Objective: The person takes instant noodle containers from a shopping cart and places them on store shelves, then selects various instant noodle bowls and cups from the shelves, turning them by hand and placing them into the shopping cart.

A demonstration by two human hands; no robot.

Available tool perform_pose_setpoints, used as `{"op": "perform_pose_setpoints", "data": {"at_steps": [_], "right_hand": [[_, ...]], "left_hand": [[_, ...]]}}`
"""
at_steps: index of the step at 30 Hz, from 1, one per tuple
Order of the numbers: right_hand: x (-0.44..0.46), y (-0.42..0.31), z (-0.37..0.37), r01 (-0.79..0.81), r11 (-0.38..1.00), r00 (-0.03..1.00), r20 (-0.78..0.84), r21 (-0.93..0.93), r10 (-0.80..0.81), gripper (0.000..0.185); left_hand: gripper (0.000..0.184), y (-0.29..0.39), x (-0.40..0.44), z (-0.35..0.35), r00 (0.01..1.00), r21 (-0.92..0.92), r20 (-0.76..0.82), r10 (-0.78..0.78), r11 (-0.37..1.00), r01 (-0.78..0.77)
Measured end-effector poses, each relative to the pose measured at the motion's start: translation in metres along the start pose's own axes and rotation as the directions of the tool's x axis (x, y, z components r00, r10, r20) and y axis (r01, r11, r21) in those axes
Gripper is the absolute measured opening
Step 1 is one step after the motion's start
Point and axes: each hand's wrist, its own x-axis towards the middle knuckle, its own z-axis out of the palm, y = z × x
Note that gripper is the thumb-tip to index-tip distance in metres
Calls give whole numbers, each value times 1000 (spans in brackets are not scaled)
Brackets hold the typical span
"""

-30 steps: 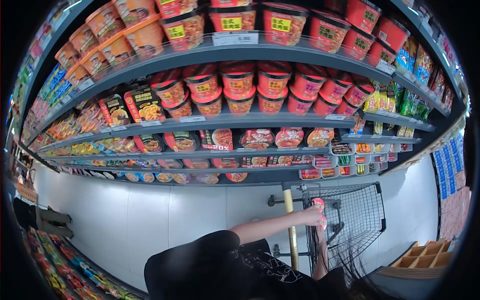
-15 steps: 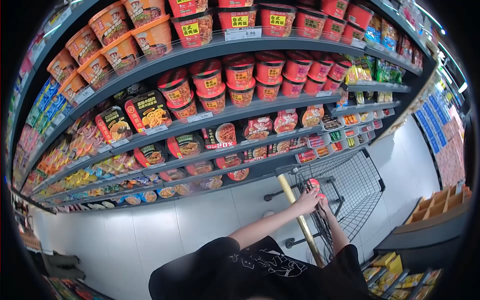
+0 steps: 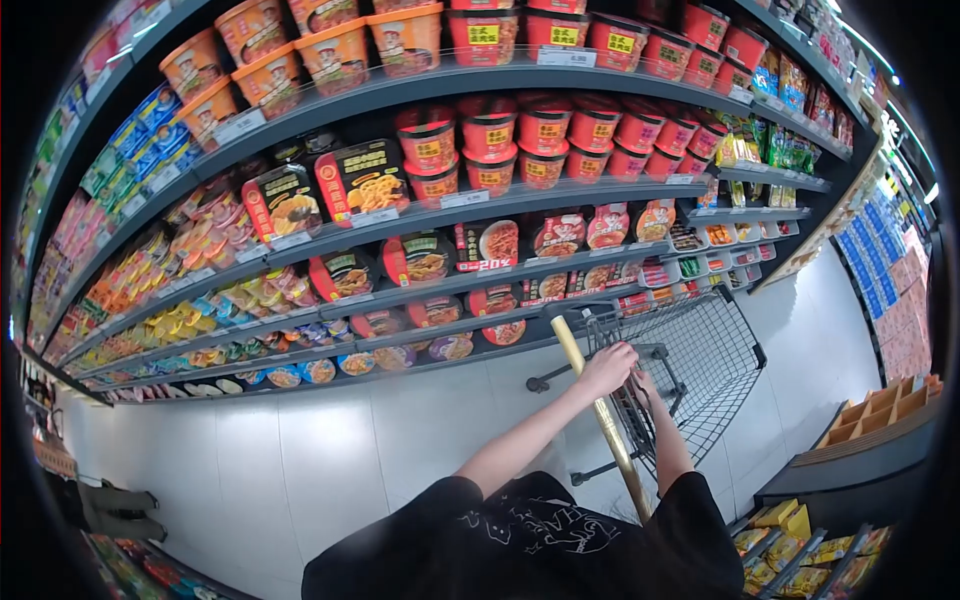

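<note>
My left hand (image 3: 609, 369) reaches past the yellow handlebar (image 3: 600, 420) of a wire shopping cart (image 3: 705, 365), its fingers curled downward over the near end of the basket. Close against it is my right hand (image 3: 643, 389), also with bent fingers, at the cart's folded rear wires. Whatever lies under or between the fingers is hidden. No red item shows at the hands now. Both forearms are bare below black short sleeves.
Curved-looking shelves hold red instant-meal tubs (image 3: 545, 125), orange tubs (image 3: 335, 55), black boxed meals (image 3: 362, 180) and bagged snacks. Price tags line the shelf edges. A wooden divided display (image 3: 880, 410) stands at the right, above yellow snack packs (image 3: 785, 525). Pale tiled floor (image 3: 420, 440) lies below.
The red round items seen at my hands are out of sight. My left hand has shifted slightly left and up. The shelves have slid right as my head turned left.
</note>
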Motion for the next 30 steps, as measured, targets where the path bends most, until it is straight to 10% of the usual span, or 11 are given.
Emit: {"op": "perform_pose_setpoints", "data": {"at_steps": [2, 8, 30], "right_hand": [[3, -5, 14, 52, 995, 996, -73, 88, -45, 35], [-15, -40, 39, 143, 975, 989, 5, 169, -146, 25], [14, -67, 121, 56, 813, 987, 92, 579, -133, 25]], "left_hand": [[11, -1, -11, -15, 968, 33, 175, -182, 983, 179], [13, -14, -24, -55, 929, -155, -11, -370, 918, 364], [11, -87, -55, -130, 932, -286, -74, -355, 903, 322]]}}
